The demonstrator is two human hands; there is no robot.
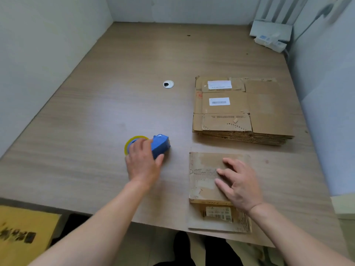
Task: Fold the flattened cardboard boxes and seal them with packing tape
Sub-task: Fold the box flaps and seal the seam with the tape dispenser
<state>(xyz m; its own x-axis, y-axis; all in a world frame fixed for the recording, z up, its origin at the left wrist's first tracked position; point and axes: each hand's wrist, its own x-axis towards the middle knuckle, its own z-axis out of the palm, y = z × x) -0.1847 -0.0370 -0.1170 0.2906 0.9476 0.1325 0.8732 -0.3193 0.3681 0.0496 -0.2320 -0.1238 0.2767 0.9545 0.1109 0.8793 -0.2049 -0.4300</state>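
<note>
Sealing seems at hand: the left hand (143,164) curls its fingers round the tape dispenser (161,145) on the desk (115,96), the right hand (241,186) presses spread fingers on the folded box (203,169); next, carry the tape to its seam.

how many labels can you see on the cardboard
3. Two white labels are on the top sheet of the flat stack, one behind the other; a third label is on the near side of the box under the right hand. Lower sheets may hide more.
</note>
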